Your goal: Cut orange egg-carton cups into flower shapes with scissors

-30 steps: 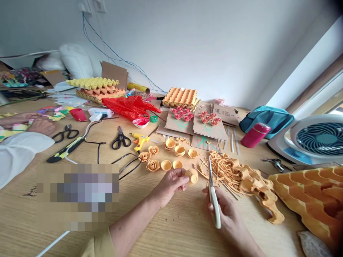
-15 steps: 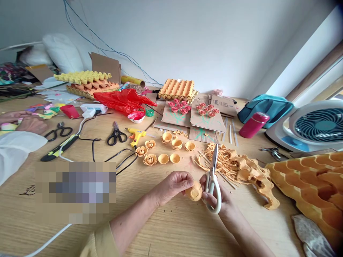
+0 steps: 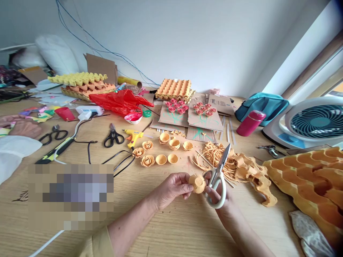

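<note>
Between the thumb and fingers of my left hand (image 3: pixel 173 188) is an orange egg-carton cup (image 3: pixel 197 185), its rounded base facing me. My right hand (image 3: pixel 225 203) grips white-handled scissors (image 3: pixel 217 177), blades pointing up and away to the right; its fingertips come up against the cup's right side. Just beyond my hands stand single cut cups (image 3: pixel 173 158), stacked cups (image 3: pixel 174 144) and several carton roses (image 3: pixel 147 161). A heap of orange carton strips and scraps (image 3: pixel 238 164) lies behind the scissors.
A yellow glue gun (image 3: pixel 133 137) and black scissors (image 3: pixel 113 135) lie left of the cups. Egg trays (image 3: pixel 313 182), a pink bottle (image 3: pixel 251 123) and a fan (image 3: pixel 311 121) stand at right. Cardboard with red flowers (image 3: pixel 205 119) is behind. Another person's hand (image 3: pixel 25 126) is at far left.
My hands have turned the cup slightly and raised it a little. The scissors have tilted to the right, and the view has shifted slightly.
</note>
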Action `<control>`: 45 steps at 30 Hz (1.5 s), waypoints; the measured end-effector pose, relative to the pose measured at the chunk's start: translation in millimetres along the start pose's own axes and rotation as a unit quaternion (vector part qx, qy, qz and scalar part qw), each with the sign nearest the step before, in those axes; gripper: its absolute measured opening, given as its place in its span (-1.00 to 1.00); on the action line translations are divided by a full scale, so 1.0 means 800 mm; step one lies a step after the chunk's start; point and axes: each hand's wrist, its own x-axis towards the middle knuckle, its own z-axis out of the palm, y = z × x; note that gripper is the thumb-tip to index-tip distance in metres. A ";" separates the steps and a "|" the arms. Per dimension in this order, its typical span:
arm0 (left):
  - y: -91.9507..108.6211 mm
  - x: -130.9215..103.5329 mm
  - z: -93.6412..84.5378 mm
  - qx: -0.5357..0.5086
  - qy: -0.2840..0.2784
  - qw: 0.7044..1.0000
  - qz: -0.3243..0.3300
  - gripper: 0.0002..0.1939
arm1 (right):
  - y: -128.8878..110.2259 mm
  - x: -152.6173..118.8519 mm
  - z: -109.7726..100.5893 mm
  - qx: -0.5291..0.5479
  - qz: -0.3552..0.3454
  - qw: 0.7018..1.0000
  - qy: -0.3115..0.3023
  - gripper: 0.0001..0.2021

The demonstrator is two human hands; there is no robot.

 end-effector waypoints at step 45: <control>0.027 -0.005 0.000 -0.127 0.134 0.974 0.131 -0.75 | 0.013 0.001 -0.008 -0.378 -0.089 0.909 -0.153 -0.63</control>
